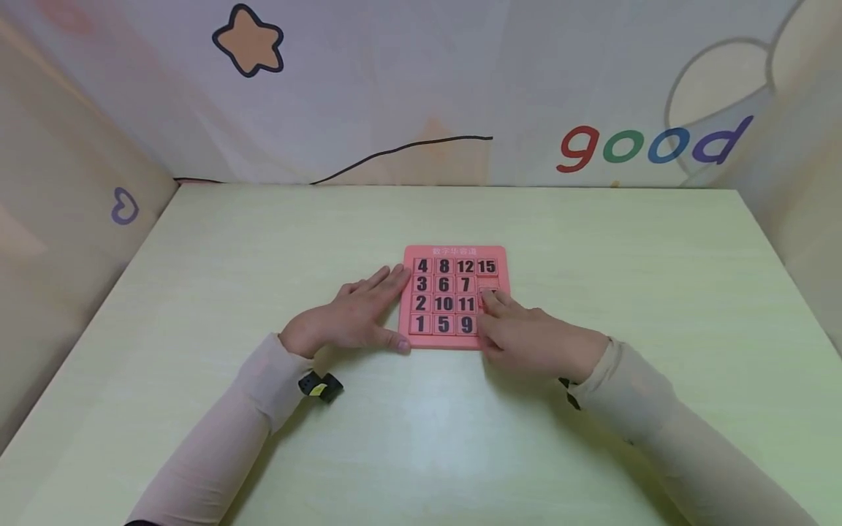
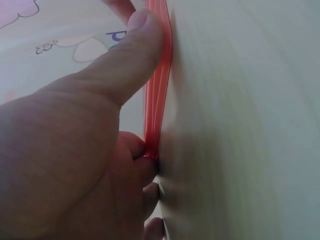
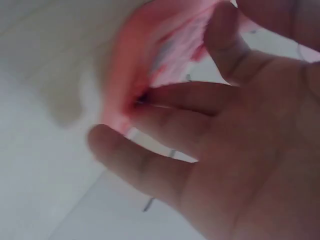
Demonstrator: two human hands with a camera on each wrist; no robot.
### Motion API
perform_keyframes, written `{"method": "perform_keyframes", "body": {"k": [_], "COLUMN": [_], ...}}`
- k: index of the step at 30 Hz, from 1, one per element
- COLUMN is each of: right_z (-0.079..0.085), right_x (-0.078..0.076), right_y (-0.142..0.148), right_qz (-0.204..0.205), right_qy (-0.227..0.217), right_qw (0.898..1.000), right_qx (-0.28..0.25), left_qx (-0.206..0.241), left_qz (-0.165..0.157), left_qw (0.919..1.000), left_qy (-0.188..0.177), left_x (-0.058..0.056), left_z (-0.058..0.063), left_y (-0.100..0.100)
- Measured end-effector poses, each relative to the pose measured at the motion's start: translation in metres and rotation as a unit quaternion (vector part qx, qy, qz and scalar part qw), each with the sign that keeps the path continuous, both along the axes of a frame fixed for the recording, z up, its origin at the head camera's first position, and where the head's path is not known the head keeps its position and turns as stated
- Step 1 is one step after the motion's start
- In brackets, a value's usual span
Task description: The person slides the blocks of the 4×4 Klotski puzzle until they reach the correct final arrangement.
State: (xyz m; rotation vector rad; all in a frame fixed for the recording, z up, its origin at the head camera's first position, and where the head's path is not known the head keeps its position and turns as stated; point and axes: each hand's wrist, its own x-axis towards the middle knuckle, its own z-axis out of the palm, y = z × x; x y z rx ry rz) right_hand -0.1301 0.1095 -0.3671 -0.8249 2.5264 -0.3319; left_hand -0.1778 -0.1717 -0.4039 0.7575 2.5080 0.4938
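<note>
A pink sliding number puzzle (image 1: 439,342) lies flat on the table, its numbered tiles in a grid. Its top row reads 4, 8, 12, 15; a gap (image 1: 488,282) shows under the 15 tile (image 1: 487,267). My left hand (image 1: 358,313) rests along the puzzle's left side, fingers fairly straight, thumb at the near left corner. In the left wrist view, the thumb (image 2: 137,50) touches the pink edge. My right hand (image 1: 526,332) reaches over the right column with its fingertips on the tiles below the gap, hiding the lower ones. The right wrist view is blurred.
The pale green table (image 1: 421,438) extends around the puzzle. A printed cloth backdrop (image 1: 395,88) with a star and the word "good" stands along its far edge, with cloth at both sides. A small black device (image 1: 321,386) sits at my left wrist.
</note>
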Motion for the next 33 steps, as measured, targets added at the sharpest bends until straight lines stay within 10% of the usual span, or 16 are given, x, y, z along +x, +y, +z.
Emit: {"method": "perform_keyframes", "body": {"k": [7, 19, 33], "right_z": [0.015, -0.01, 0.016], "right_x": [0.009, -0.041, -0.005], "right_y": [0.001, 0.002, -0.005], "right_qz": [0.029, -0.044, 0.012], "right_qy": [0.033, -0.015, -0.004], "right_qw": [0.999, 0.998, 1.0], "right_qx": [-0.03, -0.049, -0.021], "left_qx": [0.001, -0.001, 0.006], "left_qz": [-0.005, 0.0, -0.005], "left_qw": [1.0, 1.0, 0.9999], "left_qy": [0.004, 0.007, 0.01], "left_x": [-0.003, 0.002, 0.002], "left_z": [0.003, 0.001, 0.0], "left_y": [0.004, 0.002, -0.001]}}
